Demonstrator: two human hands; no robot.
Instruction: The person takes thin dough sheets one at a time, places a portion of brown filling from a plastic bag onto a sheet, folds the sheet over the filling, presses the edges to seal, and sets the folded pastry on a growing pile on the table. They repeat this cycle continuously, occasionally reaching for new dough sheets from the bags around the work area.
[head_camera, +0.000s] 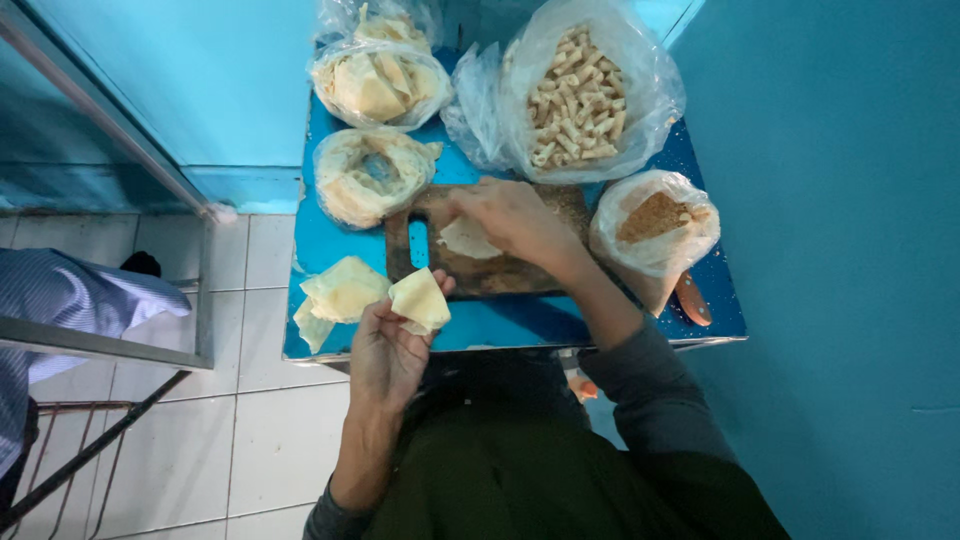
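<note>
The far edge of the blue tabletop (500, 325) is covered by plastic bags, and the topmost bag of wrappers (385, 22) is cut off by the frame. A reddish handle (692, 298) pokes out from under the bag of brown crumbs (655, 228), the rest of that tool hidden, so what it is cannot be told. The person's body fills the bottom of the view and hides the near table edge between the arms. The left hand (388, 345) is raised just off the near edge of the tabletop, forearm coming up from below, palm turned towards the camera; its fingers are curled together around a folded pale dough wrapper (420, 298), pinching it from beneath. The right hand (515, 215) reaches forward over the dark wooden cutting board (480, 268), arm in a grey sleeve, wrist bent, knuckles up; its fingers press down on a flat dough sheet (465, 238) lying on the board, though whether they pinch it or only rest on it is hard to see. A small stack of wrappers (340, 290) lies on the tabletop just left of the board. Behind the board sit a bag of rolled pastry sticks (577, 95) and two bags of wrappers (372, 170).
</note>
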